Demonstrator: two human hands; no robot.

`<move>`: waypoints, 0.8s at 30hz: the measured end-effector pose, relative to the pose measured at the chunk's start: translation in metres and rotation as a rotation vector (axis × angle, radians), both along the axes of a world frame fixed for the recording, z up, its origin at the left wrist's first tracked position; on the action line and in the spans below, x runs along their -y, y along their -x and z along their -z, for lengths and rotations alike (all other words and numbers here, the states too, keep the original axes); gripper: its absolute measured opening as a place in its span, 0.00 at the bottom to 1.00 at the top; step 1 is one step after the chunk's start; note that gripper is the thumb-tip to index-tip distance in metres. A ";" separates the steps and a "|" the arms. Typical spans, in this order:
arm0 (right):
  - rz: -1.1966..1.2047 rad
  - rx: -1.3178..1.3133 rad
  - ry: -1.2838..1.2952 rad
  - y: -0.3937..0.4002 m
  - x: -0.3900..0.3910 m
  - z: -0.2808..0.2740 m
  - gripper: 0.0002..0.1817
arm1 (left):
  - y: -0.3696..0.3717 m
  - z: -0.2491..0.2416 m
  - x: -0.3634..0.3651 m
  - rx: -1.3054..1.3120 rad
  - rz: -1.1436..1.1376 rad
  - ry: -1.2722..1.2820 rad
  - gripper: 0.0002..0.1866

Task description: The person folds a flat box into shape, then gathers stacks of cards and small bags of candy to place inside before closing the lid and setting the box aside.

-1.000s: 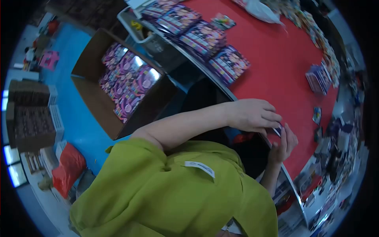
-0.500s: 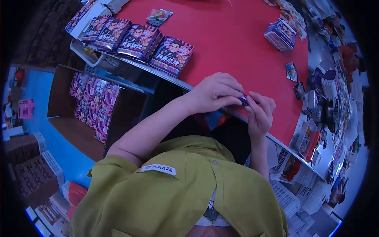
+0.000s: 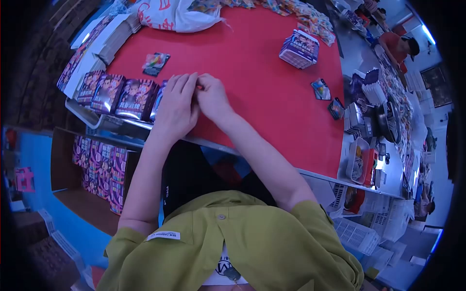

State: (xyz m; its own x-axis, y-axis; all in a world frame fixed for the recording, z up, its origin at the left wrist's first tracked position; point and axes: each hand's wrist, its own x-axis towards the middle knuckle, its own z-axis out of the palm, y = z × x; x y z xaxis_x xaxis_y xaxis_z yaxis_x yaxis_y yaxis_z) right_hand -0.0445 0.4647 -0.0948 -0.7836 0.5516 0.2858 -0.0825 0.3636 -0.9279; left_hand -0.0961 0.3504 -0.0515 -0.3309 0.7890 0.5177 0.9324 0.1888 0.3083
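Observation:
Purple printed packs (image 3: 134, 98) with a cartoon figure stand in stacked groups along the left front edge of the red table (image 3: 252, 97). My left hand (image 3: 175, 106) covers much of the rightmost stack, its fingers bent and close together. Right beside it, my right hand (image 3: 212, 98) has curled fingers meeting the left ones. A tiny orange-red spot shows between the hands; whatever they hold is mostly hidden. Just behind the stacks lies a small clear packet with colourful contents (image 3: 155, 63).
Another stack of purple packs (image 3: 299, 49) stands at the back right, near two small packets (image 3: 321, 89). A white bag (image 3: 179, 15) lies at the back. An open carton of packs (image 3: 68, 172) is at lower left. A co-worker (image 3: 392, 47) is at upper right.
Both hands have moved left along the table edge to the rightmost stack. The small purple item between the fingers is now hidden. The view has shifted, showing more of the table's back.

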 end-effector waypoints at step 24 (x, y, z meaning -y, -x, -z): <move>0.660 0.633 -1.310 -0.072 -0.323 -0.043 0.33 | 0.011 -0.007 -0.012 0.152 -0.062 0.420 0.28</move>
